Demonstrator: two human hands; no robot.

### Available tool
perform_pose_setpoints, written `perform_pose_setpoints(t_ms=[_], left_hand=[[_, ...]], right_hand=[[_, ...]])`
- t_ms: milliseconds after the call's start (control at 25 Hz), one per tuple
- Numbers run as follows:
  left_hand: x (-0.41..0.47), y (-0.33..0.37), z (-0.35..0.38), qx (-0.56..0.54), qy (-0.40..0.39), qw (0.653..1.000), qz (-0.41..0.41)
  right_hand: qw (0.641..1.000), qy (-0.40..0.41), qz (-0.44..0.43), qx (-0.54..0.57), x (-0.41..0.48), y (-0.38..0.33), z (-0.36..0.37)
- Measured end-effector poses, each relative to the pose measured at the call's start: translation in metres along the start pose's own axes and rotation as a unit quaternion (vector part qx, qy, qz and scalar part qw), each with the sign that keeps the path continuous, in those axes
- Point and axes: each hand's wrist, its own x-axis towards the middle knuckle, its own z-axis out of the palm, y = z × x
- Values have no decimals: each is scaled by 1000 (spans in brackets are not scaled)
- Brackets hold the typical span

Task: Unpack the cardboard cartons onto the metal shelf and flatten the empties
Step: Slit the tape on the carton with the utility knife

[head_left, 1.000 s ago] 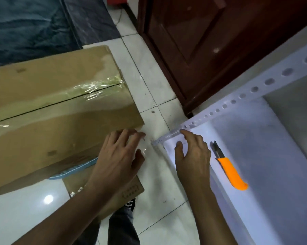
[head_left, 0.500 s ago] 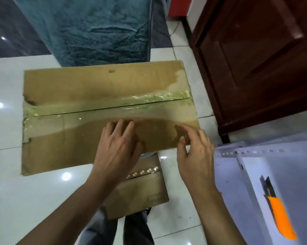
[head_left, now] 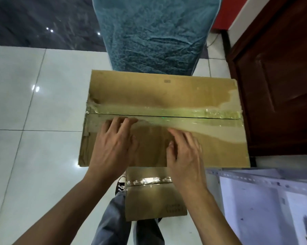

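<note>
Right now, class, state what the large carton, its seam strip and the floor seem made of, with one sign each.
Large carton: brown cardboard, matt, surface paper peeled in patches.
Seam strip: probably clear plastic tape, glossy, crinkled.
Floor: glazed white tile, likely ceramic; grout lines, mirrored lights.

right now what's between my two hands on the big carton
In the head view, only bare brown cardboard, the near flap of the large carton, lies between the left hand and the right hand; both rest on it.
</note>
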Motion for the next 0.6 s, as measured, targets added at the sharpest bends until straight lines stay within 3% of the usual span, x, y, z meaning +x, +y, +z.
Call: perform_pose_setpoints(t_ms=[320,600], left_hand=[[21,-61,-16,21,21,1000,9],[57,-93,-18,55,-31,993,103]], right_hand=[[991,-16,-121,-62,10,-57,51],[984,-57,-112,-128,0,-55,81]])
